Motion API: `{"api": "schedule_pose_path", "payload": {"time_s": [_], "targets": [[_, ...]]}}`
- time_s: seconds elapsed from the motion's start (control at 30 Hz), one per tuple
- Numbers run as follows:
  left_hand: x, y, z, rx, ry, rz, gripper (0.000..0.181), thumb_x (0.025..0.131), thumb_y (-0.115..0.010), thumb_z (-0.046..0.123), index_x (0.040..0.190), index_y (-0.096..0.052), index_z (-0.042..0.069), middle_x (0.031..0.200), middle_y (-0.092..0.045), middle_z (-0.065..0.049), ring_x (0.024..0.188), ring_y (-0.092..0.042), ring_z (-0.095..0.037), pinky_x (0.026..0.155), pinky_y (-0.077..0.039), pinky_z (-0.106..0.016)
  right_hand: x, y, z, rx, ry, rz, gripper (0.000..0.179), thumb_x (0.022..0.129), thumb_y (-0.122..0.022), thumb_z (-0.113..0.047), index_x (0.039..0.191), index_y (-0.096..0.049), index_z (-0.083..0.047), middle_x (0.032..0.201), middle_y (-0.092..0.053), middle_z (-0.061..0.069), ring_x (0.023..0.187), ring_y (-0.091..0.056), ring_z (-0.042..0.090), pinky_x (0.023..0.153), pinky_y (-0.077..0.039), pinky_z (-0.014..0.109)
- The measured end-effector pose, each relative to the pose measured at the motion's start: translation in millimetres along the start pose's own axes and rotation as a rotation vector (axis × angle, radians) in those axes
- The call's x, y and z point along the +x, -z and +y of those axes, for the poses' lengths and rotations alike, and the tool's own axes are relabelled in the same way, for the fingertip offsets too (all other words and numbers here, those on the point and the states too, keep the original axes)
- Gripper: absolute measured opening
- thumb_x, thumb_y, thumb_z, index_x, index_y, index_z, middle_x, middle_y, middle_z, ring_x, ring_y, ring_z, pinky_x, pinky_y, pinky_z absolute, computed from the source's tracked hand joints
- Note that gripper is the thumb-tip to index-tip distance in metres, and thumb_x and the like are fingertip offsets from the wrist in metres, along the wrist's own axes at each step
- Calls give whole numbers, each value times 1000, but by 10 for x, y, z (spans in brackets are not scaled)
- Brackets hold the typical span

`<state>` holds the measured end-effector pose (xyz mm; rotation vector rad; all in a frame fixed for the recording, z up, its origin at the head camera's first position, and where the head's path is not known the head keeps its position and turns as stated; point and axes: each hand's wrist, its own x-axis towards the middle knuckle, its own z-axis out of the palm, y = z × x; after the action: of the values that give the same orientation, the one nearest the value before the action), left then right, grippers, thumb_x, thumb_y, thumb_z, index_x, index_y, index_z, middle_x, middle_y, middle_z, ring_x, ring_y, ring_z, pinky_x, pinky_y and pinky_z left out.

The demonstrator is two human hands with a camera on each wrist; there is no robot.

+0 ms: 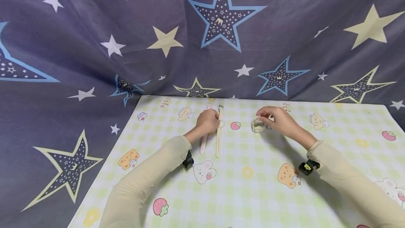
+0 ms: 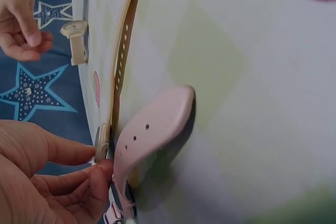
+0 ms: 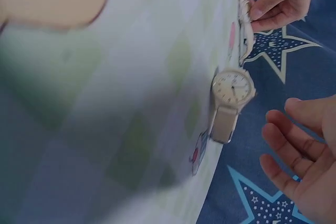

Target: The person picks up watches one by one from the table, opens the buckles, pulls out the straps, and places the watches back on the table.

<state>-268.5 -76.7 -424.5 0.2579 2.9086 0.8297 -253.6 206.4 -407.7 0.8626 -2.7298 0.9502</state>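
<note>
Left grip (image 1: 207, 121) pinches the yellow-strapped wristwatch (image 1: 218, 137), pink strap (image 2: 159, 113) right beside it. What about the other hand?

Right grip (image 1: 276, 118) is released, loose fingers near the cream wristwatch (image 3: 232, 88) looped on the checkered surface (image 1: 224, 203).

A big dark purple-grey cloth (image 1: 207, 64) hung behind the table (image 1: 227, 194) like a wall, a bit wrinkly. It had white stars (image 1: 113, 46), yellow stars (image 1: 166, 41) and blue-edged stars (image 1: 222, 15). The table was checked pale green and white, with painted strawberries (image 1: 159, 207), bunnies (image 1: 204, 172) and yellow flowers (image 1: 248, 172). Soft shadows (image 1: 329, 200) lay across it.
</note>
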Motion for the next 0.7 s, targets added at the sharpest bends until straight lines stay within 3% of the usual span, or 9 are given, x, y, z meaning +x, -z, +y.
{"api": "schedule_pose_path", "payload": {"time_s": [0.1,0.37,0.7], "targets": [[-16,9,23,-1,-7,9,55,92,-61,-1,53,-26,18,49,-18,6,45,-16,-9,44,-15,-21,-20,7,34,-67,55,-18,19,90,-70,7,108,-73,2,96,-74,13,83,-69,26,78,-58,47],[-20,8,54,17,21,6,55,91,-64,0,52,-29,17,48,-19,5,47,-15,-10,46,-14,-22,-88,9,87,-246,139,-44,22,87,-74,7,107,-76,-2,100,-74,12,92,-68,29,78,-59,44],[0,6,72,45,28,1,54,87,-67,-1,52,-30,17,48,-21,5,46,-17,-11,45,-14,-22,-91,-54,197,-303,286,4,27,79,-75,15,100,-77,-2,98,-73,11,92,-66,28,79,-59,42]]}}
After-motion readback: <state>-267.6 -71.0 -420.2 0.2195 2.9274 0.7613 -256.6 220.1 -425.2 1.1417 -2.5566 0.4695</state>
